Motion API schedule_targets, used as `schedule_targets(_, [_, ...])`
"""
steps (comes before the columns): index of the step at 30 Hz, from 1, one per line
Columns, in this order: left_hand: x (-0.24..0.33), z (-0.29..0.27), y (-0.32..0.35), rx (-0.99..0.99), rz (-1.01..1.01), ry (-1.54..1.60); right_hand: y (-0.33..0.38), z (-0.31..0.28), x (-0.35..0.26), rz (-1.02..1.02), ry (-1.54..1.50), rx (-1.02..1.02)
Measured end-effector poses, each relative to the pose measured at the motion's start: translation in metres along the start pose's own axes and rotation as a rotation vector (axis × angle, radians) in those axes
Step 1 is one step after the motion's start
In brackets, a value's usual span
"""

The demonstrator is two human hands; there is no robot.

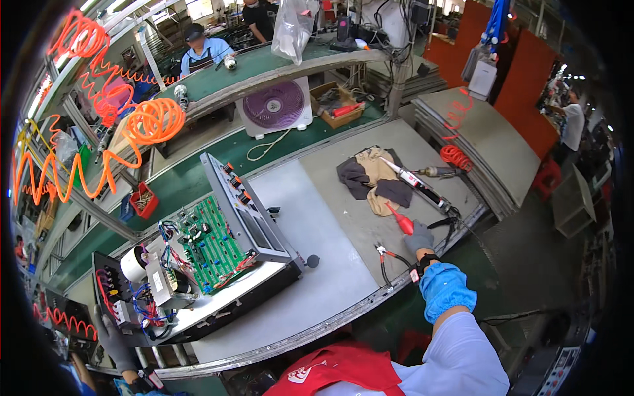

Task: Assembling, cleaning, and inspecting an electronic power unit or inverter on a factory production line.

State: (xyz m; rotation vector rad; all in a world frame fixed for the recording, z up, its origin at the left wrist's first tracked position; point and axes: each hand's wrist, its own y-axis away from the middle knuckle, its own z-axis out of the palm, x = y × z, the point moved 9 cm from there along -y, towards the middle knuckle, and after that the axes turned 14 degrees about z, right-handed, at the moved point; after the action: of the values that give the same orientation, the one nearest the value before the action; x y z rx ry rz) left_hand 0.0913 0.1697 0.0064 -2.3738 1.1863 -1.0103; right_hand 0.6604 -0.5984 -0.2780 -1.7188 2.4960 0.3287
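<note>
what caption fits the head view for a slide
Gloved right hand grips a red-handled screwdriver; left hand rests by an opened electronics chassis.

A long grey desk (330,218) edged in metal sits on a green conveyor line (191,178), with a second green line (264,66) curving behind it. Orange coiled air hoses (148,122) hang at the left — bright daylight enters through windows (198,6) at the far end, and red-brown partitions (522,79) stand at the right.
</note>
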Motion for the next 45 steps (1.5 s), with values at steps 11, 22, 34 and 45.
schedule_targets(11, [-0.014, -0.002, 0.003, 0.116, -0.214, 0.127, 0.021, -0.099, 0.005, 0.115, -1.069, -0.406])
schedule_targets(22, [0.062, -0.007, 0.001, 0.099, 0.025, -0.179, 0.28, -0.283, -0.224, -0.846, -1.17, -0.476])
schedule_targets(34, [0.083, -0.015, 0.005, 0.061, 0.181, -0.299, 0.509, -0.22, -0.429, -1.298, -1.044, -0.431])
schedule_targets(45, [0.087, -0.015, 0.002, 0.097, 0.155, -0.324, 0.537, -0.16, -0.527, -1.283, -0.766, -0.711])
